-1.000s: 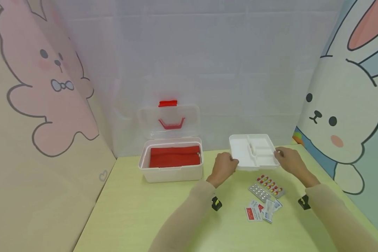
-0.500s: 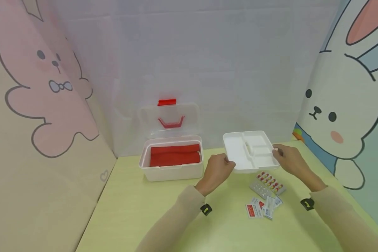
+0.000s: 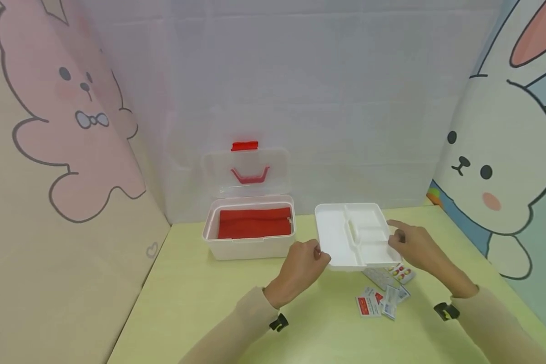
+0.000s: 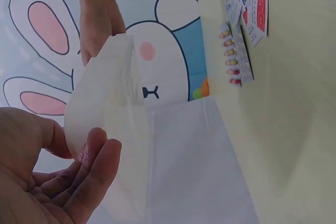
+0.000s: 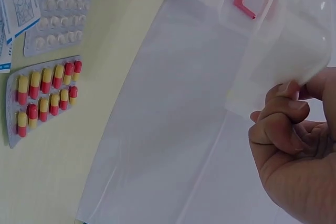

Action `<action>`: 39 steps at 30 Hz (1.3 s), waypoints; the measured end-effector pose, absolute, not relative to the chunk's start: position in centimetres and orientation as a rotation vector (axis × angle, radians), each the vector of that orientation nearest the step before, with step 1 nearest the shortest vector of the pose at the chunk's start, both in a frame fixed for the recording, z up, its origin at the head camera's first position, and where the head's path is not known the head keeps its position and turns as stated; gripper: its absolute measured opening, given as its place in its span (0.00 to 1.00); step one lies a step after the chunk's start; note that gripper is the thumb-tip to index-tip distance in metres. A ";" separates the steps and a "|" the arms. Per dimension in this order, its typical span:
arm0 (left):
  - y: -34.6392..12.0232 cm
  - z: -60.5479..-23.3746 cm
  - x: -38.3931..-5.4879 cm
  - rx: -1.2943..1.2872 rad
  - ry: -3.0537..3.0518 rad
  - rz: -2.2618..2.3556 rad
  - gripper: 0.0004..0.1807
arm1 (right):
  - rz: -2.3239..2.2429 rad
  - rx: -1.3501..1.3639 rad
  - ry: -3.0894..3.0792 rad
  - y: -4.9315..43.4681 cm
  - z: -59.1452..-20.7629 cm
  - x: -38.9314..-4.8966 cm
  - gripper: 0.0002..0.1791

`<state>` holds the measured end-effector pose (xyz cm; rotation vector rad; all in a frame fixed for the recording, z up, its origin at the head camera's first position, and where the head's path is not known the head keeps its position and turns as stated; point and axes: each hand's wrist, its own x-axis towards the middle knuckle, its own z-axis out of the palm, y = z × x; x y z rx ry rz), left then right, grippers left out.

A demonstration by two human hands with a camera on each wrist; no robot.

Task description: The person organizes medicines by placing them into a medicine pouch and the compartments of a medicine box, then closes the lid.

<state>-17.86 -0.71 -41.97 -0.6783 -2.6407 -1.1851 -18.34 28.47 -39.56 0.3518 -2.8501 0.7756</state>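
Both hands hold a white divided tray (image 3: 334, 237) in the air above the table, to the right of the box. At its near left corner the left hand (image 3: 299, 268) pinches the rim; the left wrist view shows the thumb and fingers around the tray's edge (image 4: 100, 93). On the other side, the right hand (image 3: 416, 250) grips the right edge, its fingers curled under the rim in the right wrist view. Beneath the tray lie a capsule blister pack (image 5: 44, 95) and a white-tablet blister pack (image 5: 58, 22), both partly hidden in the head view.
Left of the tray stands a white box (image 3: 250, 248) with its clear lid (image 3: 273, 177) raised and a red zippered pouch (image 3: 255, 224) inside. Small paper packets (image 3: 368, 305) lie on the table (image 3: 200, 313) nearer the person. Printed rabbit walls flank both sides.
The tray has moved left and toward the person with both hands on it, and now covers more of the blister packs. The box and packets stay put.
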 end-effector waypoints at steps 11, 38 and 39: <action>-3.6 -43.4 -15.1 -0.691 -2.563 -1.131 0.10 | 0.912 0.372 -2.922 26.1 -40.1 -16.2 0.26; -9.9 -48.8 -10.5 -0.499 -2.811 -1.290 0.05 | 1.120 0.505 -3.034 19.8 -45.8 -15.0 0.23; -10.1 -49.1 -10.5 -0.502 -2.826 -1.296 0.05 | 1.121 0.496 -3.043 19.7 -46.2 -15.0 0.23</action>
